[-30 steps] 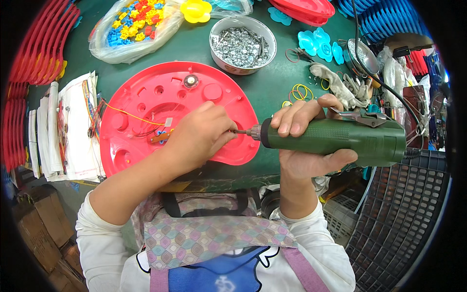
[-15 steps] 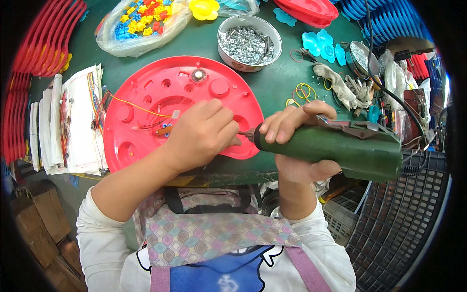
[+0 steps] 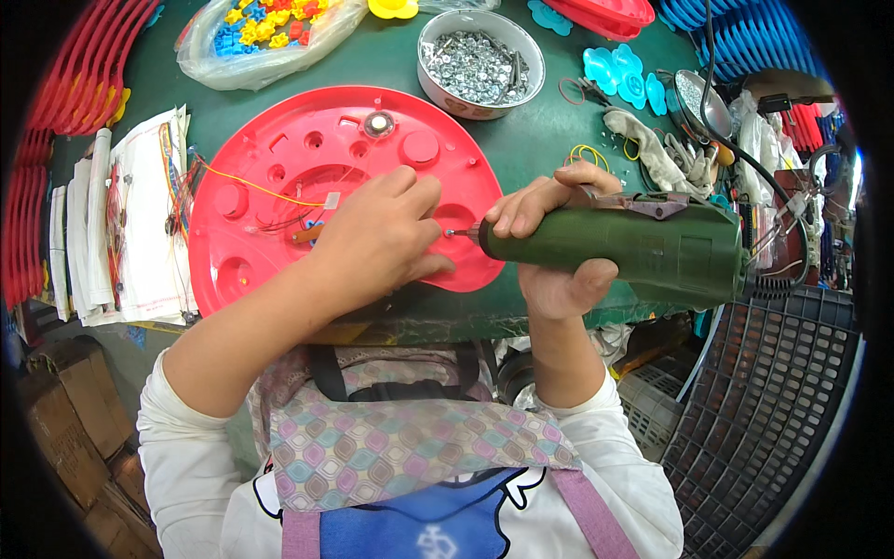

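Note:
My right hand (image 3: 559, 219) grips a green electric screwdriver (image 3: 624, 244), held nearly level with its bit pointing left. A small shiny piece, seemingly a screw, shows at the bit's tip (image 3: 451, 232), over the right part of a red plastic shell (image 3: 279, 121). Beside that tip is my left hand (image 3: 382, 228), its fingers curled; what they hold, if anything, is hidden. The shell lies hollow side up on the table, with round posts, a small round metal-and-white part (image 3: 379, 124) and a yellow wire (image 3: 247, 193) running into its middle.
Behind the shell stands a white bowl (image 3: 430, 82) of screws. A plastic bag (image 3: 279, 67) of coloured star-shaped pieces lies at the back left. Wires rest on white sheets (image 3: 149, 224) at left. Gloves (image 3: 643, 149) and blue flower-shaped pieces (image 3: 615, 70) sit at right, beside a dark cable (image 3: 759, 182).
My left fingers have come off the bit, so its tip now shows. The screwdriver has shifted slightly left and its rear end has risen in the picture. The whole view has shifted a little.

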Demonstrator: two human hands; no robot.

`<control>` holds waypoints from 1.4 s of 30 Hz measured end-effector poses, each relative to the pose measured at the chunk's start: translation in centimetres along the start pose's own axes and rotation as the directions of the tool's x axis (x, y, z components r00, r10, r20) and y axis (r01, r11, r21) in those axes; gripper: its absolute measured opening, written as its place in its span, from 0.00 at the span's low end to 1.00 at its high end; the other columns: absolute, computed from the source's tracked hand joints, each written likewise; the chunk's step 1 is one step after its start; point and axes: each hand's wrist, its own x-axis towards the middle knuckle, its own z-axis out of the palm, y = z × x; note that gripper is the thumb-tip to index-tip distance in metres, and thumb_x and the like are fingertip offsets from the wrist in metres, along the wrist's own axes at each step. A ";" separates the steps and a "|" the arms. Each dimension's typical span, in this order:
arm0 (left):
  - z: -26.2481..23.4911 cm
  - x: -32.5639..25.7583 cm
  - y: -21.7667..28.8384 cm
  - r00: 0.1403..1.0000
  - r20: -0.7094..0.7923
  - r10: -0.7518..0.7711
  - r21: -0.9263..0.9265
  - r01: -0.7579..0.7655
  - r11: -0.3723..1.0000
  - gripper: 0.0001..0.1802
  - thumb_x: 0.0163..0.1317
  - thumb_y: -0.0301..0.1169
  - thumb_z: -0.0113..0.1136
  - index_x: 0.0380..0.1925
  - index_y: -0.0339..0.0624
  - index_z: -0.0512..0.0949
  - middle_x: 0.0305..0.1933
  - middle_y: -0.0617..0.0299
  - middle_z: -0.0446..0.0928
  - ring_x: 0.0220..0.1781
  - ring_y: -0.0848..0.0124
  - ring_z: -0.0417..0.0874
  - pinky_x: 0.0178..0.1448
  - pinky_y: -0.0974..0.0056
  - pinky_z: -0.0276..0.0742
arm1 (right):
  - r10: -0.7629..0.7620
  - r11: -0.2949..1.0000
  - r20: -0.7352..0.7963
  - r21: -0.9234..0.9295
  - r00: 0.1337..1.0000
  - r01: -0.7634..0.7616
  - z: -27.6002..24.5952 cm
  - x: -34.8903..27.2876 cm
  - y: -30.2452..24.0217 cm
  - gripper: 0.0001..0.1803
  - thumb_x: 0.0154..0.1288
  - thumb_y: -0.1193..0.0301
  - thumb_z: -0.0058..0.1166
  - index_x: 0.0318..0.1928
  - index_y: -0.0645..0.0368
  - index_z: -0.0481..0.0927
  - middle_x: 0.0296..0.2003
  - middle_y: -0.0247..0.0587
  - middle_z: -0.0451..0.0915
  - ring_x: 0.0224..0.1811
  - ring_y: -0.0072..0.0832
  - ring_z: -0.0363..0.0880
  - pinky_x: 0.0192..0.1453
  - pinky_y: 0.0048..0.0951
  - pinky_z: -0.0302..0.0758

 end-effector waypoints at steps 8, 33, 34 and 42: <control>0.0 0.0 0.1 0.999 0.026 -0.030 -0.010 0.030 1.000 0.19 0.44 0.43 0.77 0.22 0.38 0.84 0.38 0.58 0.72 0.45 0.59 0.74 0.49 0.56 0.77 | -0.021 1.000 0.027 0.024 0.999 0.020 0.4 0.0 0.2 0.45 0.66 0.30 0.54 0.59 0.61 0.66 0.30 0.42 0.78 0.32 0.33 0.80 0.43 0.43 0.83; -0.6 0.4 0.2 0.999 0.053 0.008 -0.004 -0.007 1.000 0.14 0.53 0.37 0.74 0.38 0.46 0.85 0.38 0.60 0.71 0.43 0.60 0.72 0.48 0.55 0.75 | -0.367 0.874 -0.316 -0.439 0.875 0.208 -15.3 3.1 -3.9 0.49 0.68 0.31 0.51 0.62 0.69 0.62 0.30 0.44 0.78 0.34 0.34 0.81 0.50 0.44 0.82; -0.7 0.5 0.3 0.999 0.053 0.004 -0.002 -0.004 1.000 0.14 0.53 0.37 0.74 0.38 0.45 0.86 0.38 0.60 0.71 0.43 0.60 0.72 0.48 0.55 0.75 | -0.357 0.874 -0.314 -0.444 0.880 0.197 -16.1 3.0 -3.6 0.48 0.70 0.34 0.52 0.62 0.71 0.62 0.30 0.45 0.79 0.35 0.34 0.81 0.50 0.43 0.83; -0.9 0.4 0.4 0.999 0.017 -0.038 -0.061 0.039 0.997 0.14 0.52 0.32 0.74 0.38 0.43 0.84 0.37 0.59 0.72 0.41 0.59 0.75 0.46 0.55 0.76 | -0.371 0.880 -0.342 -0.428 0.863 0.209 -17.4 3.2 -3.8 0.51 0.68 0.28 0.47 0.61 0.70 0.63 0.29 0.45 0.79 0.33 0.35 0.81 0.46 0.43 0.83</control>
